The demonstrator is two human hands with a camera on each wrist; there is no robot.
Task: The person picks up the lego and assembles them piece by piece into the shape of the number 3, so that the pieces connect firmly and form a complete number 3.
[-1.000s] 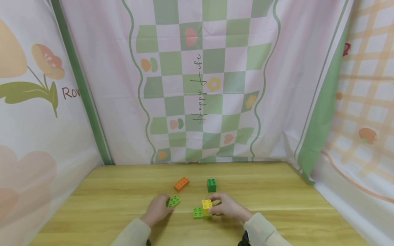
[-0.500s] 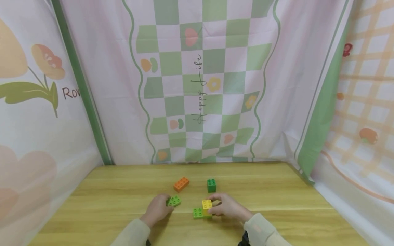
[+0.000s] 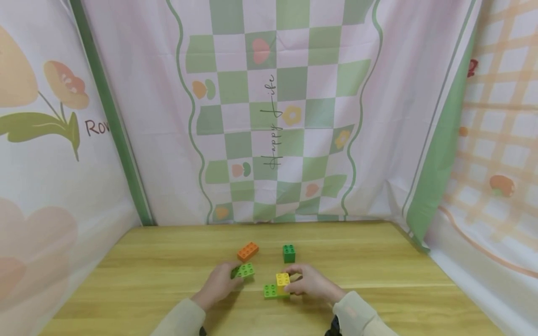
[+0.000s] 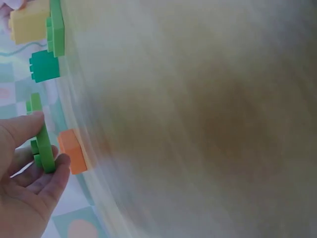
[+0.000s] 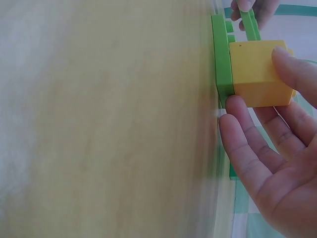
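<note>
My left hand point(image 3: 218, 282) pinches a thin light green building-block plate point(image 3: 247, 270) between thumb and fingers. In the left wrist view that plate point(image 4: 45, 144) is held on edge, raised off the table. My right hand point(image 3: 313, 282) grips a square yellow block point(image 3: 283, 278), thumb on one side and fingers on the other. The yellow block sits on the right end of a second light green plate point(image 3: 270, 291), whose left studs stay bare. From the right wrist, the yellow block point(image 5: 257, 69) looks flush against this plate point(image 5: 223, 59), with fingertips right at the joint.
An orange block point(image 3: 248, 251) lies at an angle just beyond the left hand. Behind the right hand stands a dark green square block point(image 3: 288, 253). The wooden table point(image 3: 361, 238) ends at a printed curtain point(image 3: 290, 140), with more cloth at both sides.
My left hand has lifted the light green plate and shifted it slightly right and away from me, tilting it. The right hand and the yellow block have stayed in place.
</note>
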